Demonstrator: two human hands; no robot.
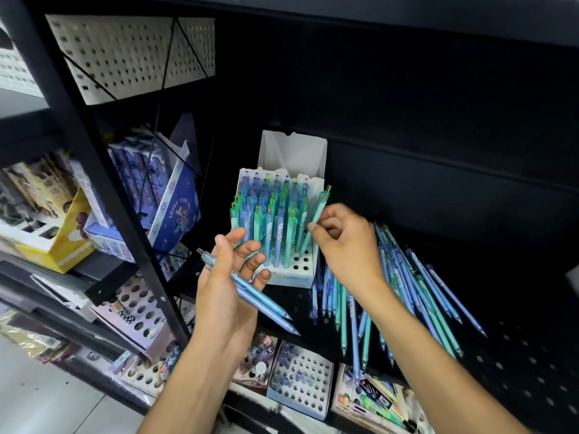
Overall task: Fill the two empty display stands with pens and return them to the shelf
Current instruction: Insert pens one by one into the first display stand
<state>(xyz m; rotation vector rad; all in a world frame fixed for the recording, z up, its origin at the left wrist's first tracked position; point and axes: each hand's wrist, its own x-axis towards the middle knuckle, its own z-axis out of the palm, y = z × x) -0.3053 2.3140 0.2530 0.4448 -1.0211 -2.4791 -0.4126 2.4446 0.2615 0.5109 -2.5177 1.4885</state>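
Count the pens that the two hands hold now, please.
3. The left hand holds two blue pens, lying across its palm. The right hand pinches one green pen, its tip at the white stand. Fingers may hide more.

"ENJOY TIME" on blue box (175, 205), left shelf.
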